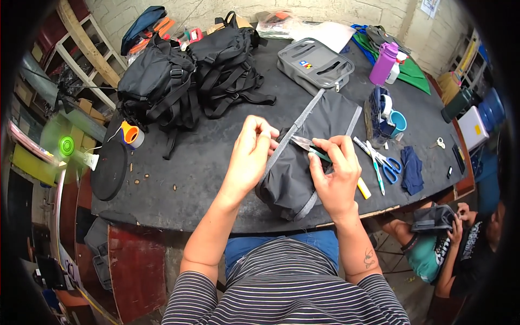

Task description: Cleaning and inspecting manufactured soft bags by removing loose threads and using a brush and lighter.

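Observation:
A black fabric bag piece [290, 184] with grey bound seams [310, 106] lies at the front middle of the table. My left hand [244, 157] is closed in a pinch at one grey seam; whether a thread is between the fingertips is too small to tell. In my right hand [337, 176] is a small pair of thread snips [303, 143] with pointed metal blades and a dark green grip. The blade tips reach to the same seam, close to my left fingers.
Two black strapped backpacks [157, 84] stand at the back left, a grey zip case [314, 62] behind the bag piece. Right lie blue scissors [389, 169], a tape dispenser [377, 116] and a purple bottle [384, 64]. A seated person [460, 238] handles a dark pouch at lower right.

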A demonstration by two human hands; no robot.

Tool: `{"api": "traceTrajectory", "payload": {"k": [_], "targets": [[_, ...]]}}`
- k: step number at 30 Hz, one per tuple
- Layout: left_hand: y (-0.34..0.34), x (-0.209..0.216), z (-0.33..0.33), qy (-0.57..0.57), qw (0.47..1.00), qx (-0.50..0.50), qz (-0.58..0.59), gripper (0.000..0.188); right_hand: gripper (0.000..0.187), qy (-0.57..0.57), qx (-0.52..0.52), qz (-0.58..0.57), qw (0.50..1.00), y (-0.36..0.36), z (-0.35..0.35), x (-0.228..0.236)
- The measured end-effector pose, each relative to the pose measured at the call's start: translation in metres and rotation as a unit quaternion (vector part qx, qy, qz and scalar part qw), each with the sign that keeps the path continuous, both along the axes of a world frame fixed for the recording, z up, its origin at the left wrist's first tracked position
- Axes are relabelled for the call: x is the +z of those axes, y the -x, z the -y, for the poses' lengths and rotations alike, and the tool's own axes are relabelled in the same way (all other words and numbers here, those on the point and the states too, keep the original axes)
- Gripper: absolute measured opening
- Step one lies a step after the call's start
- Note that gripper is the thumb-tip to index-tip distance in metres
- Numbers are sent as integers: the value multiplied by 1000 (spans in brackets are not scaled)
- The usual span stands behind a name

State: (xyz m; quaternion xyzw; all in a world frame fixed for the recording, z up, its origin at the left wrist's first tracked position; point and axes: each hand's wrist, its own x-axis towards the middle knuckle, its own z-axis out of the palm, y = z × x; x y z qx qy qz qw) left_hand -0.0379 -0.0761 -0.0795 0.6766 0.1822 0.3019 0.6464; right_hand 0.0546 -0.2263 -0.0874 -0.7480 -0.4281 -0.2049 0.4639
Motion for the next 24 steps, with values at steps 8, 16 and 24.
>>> {"api": "traceTrajectory", "payload": {"k": [8,16,24], "targets": [[-2,-10,-3,117,987,-107,24,26,25,1,12,9,1000,0,0,1],[-2,-12,-2,159,980,-105,49,28,23,26,16,28,999,-1,0,4],[-4,-8,3,114,990,-79,37,29,25,-30,10,-10,999,-2,-3,-3]]}}
